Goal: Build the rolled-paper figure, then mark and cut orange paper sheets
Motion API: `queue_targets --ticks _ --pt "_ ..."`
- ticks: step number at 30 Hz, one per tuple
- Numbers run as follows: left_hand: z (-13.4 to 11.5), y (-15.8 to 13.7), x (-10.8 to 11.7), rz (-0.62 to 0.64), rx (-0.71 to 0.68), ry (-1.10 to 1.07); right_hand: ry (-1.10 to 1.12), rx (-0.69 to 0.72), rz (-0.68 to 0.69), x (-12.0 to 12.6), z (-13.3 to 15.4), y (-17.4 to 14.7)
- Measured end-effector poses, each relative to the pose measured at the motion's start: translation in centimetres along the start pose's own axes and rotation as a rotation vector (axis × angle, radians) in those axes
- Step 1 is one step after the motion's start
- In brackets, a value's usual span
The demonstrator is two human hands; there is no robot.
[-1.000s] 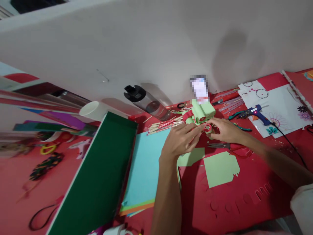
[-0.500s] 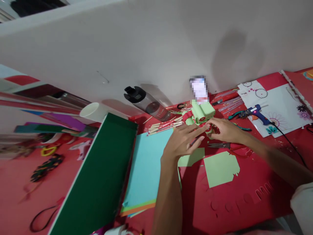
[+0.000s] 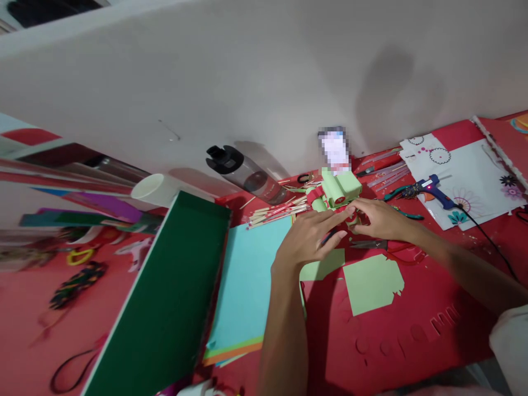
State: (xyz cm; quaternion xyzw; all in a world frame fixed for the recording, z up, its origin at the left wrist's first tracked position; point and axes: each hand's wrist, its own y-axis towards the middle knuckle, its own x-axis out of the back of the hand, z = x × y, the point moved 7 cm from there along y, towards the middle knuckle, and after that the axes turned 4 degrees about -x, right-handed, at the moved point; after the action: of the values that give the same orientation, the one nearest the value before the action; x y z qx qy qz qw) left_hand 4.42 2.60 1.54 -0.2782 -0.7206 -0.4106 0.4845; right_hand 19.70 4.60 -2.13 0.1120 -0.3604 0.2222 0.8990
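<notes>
A small model (image 3: 348,185) of light green paper, with rolled tubes and red bits, is between my hands at the back of the red table. My left hand (image 3: 307,236) reaches over its near left side, index finger stretched towards my right fingertips and thumb held apart below. From the right, my right hand (image 3: 377,219) pinches the model's near lower part. My fingers hide the exact spot they grip. Close below lie red-handled scissors (image 3: 371,244) and a cut sheet of light green paper (image 3: 373,285). A dark, narrow thing shows under my left fingers; its kind is unclear.
A phone (image 3: 335,147) leans on the wall behind the model. Left of it stand a water bottle (image 3: 247,176), thin sticks (image 3: 276,213), blue paper (image 3: 243,280) and a green panel (image 3: 165,297). A corded glue gun (image 3: 437,192) and pliers (image 3: 394,194) lie at right.
The view has shifted very slightly. Both hands stay at the paper model in nearly the same pose, with only a slight movement of the left fingers.
</notes>
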Motion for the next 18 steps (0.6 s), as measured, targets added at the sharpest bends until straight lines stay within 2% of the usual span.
queue_targets --ticks 3,9,18 --pt "0.07 0.0 -0.1 0.019 0.013 -0.01 -0.003 -0.004 -0.003 0.06 -0.04 0.0" --pt "-0.23 0.1 0.65 -0.053 -0.005 -0.026 0.0 -0.004 -0.002 0.16 0.07 0.02" --pt "-0.4 0.21 0.61 -0.058 -0.032 -0.021 0.018 0.012 -0.007 0.07 -0.07 -0.04"
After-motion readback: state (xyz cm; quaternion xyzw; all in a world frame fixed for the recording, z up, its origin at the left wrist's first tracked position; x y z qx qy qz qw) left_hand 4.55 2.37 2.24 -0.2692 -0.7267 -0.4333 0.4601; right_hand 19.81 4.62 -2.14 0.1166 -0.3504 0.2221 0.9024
